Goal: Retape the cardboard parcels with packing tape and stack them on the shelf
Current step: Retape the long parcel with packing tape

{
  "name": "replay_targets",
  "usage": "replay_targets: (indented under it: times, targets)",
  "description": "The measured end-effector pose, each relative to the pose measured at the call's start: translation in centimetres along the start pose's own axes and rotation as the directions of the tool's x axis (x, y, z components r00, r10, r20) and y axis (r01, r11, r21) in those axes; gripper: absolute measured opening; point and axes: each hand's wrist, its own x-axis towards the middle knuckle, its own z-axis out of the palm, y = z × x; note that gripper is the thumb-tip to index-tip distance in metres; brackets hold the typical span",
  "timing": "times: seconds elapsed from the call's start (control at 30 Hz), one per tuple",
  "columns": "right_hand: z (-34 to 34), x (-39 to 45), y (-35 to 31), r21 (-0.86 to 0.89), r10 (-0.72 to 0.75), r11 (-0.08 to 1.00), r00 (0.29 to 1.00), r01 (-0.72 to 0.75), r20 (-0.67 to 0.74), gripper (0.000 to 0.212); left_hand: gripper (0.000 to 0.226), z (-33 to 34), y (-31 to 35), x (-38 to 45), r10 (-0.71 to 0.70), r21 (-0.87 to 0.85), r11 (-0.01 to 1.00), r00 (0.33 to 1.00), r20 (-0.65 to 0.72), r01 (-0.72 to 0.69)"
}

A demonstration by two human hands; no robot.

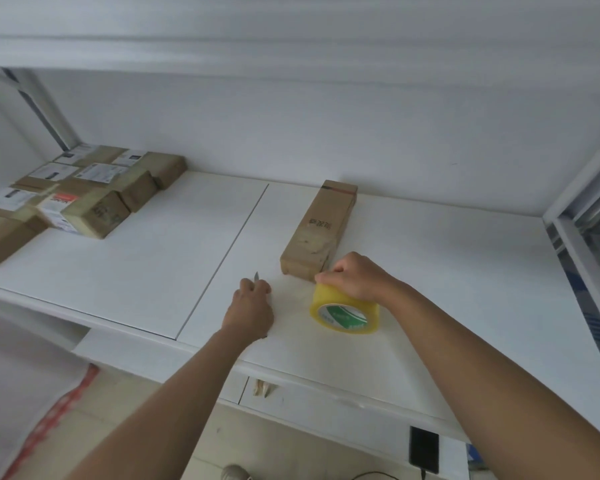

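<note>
The long cardboard parcel (318,230), probably light and stiff, is lying just beyond the right hand (354,277), which is gripping the tape roll (345,311), while a small blade (256,276) is being held in the left hand (252,303), and the parcel is likely best gripped across its narrow sides

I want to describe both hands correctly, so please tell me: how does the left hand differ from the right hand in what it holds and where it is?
The left hand grips a small blade; the right hand holds the yellow tape roll. The left hand is apart from the long parcel; the right hand is at the parcel's near end. Both are over the white shelf with fingers curled.
</note>
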Motion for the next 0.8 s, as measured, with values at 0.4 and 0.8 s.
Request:
replay_targets:
  times: [0.4,0.8]
  targets:
    - [0.0,-0.1,0.1,0.012,-0.02,1.0,1.0,0.02,0.007,0.042,0.039,0.7,-0.5,0.0,0.281,-0.024,0.957,0.946,-0.162,-0.289]
    - [-0.4,-0.6,2.2,0.139,-0.023,0.99,0.999,0.027,-0.027,0.049,0.041,-1.4,1.7,2.7,0.157,-0.258,0.961,0.96,0.23,-0.095]
